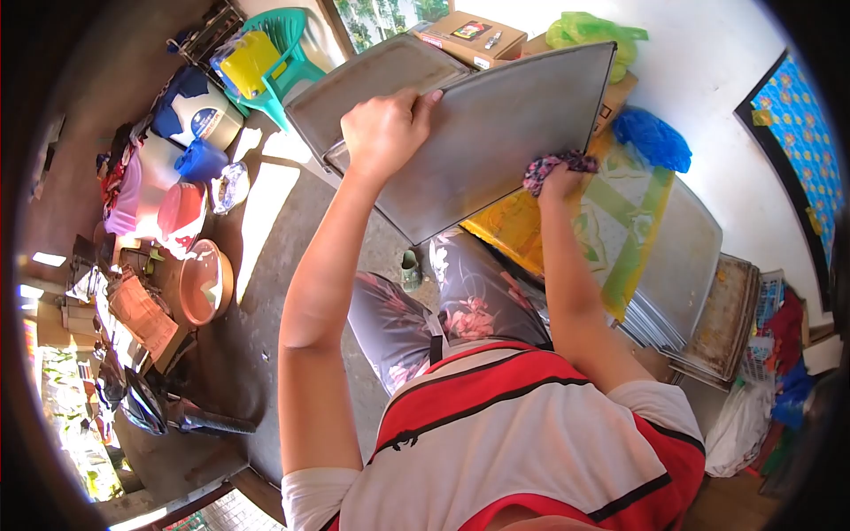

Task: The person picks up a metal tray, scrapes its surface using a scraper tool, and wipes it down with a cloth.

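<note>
My left hand (382, 133) is closed around the upper edge of a flat metal baking tray (509, 133), which is held tilted above my lap. In my right hand (561, 184) is a bunched dark-and-pink patterned rag (542, 168), at the tray's lower right edge. The rag hides part of the fingers. Behind the held tray, a second metal tray (376, 80) leans at an angle, its near part covered by my left hand and the first tray.
A table with a yellow-and-green patterned cover (620, 221) stands at my right, beside stacked metal trays (686, 252). Cardboard boxes (469, 37) and a blue plastic bag (652, 139) lie beyond. Leftward are a green chair (297, 66) and a brown basin (221, 283).
</note>
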Motion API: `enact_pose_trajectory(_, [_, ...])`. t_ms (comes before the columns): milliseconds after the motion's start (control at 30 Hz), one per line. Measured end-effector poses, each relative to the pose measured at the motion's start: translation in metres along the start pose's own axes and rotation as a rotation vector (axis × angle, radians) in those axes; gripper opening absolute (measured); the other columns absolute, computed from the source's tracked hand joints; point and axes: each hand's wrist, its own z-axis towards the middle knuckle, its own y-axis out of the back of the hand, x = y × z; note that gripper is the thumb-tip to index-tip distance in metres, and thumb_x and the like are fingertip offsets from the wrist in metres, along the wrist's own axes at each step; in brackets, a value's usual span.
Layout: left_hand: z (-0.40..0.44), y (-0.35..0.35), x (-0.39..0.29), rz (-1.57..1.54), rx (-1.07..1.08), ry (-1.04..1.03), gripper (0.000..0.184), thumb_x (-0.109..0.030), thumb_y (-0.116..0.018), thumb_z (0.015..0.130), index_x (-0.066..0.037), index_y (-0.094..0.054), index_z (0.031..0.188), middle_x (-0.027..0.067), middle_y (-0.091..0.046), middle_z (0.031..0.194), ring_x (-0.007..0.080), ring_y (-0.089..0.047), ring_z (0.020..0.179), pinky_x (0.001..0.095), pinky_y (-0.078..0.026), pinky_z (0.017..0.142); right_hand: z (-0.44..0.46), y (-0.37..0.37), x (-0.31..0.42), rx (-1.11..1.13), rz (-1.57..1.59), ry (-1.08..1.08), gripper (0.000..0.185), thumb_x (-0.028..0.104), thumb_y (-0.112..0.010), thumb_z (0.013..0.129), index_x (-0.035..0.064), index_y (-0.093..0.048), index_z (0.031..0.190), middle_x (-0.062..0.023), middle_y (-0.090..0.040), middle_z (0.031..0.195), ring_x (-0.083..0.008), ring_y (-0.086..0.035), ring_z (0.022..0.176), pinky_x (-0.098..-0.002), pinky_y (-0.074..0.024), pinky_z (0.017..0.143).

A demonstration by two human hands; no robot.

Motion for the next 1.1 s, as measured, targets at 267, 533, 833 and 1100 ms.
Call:
enact_pose_trajectory(267, [0.0,-0.005,0.0,0.051,0.018,0.078,0.042,-0.05,-0.057,0.09,-0.013,-0.069,0.073,0.0096,-0.065,0.062,0.0324,-0.065,0.061,0.0438,-0.049,0.053,-0.195,-0.002,-0.037,0.47,0.183,-0.174,0.051,0.005,-0.044,0.09,-0.0106,-0.029,0.136,-0.0223,-0.038,0.145,-0.0318,-0.04,0.132,-0.0391,-0.0309,0.111])
enact_pose_trajectory(533, [0.001,0.003,-0.026,-0.009,0.084,0.012,0.042,-0.047,-0.056,0.091,-0.01,-0.067,0.073,0.0129,-0.066,0.066,0.0341,-0.067,0.065,0.0453,-0.053,0.058,-0.303,0.038,0.015,1.408,0.311,0.209,0.043,0.005,-0.052,0.087,-0.0015,-0.045,0.129,-0.0218,-0.051,0.123,-0.0333,-0.051,0.113,-0.0436,-0.0411,0.096])
enact_pose_trajectory(833, [0.018,0.024,-0.044,-0.159,0.469,-0.031,0.045,-0.042,-0.042,0.099,-0.007,-0.068,0.089,0.0166,-0.07,0.088,0.0396,-0.066,0.087,0.0491,-0.052,0.078,-0.251,0.035,0.136,0.706,0.059,1.503,0.039,0.02,-0.067,0.077,0.007,-0.063,0.113,-0.0116,-0.052,0.121,-0.0348,-0.051,0.102,-0.0473,-0.0441,0.082])
enact_pose_trajectory(1100, [0.007,0.029,-0.037,-0.04,0.399,-0.09,0.039,-0.049,-0.062,0.085,-0.011,-0.069,0.091,0.0138,-0.07,0.084,0.0358,-0.067,0.084,0.0461,-0.053,0.072,-0.216,0.06,0.011,1.01,-0.249,1.442,0.042,0.011,-0.066,0.072,0.0161,-0.066,0.114,-0.002,-0.054,0.113,-0.0286,-0.052,0.093,-0.0423,-0.0479,0.08])
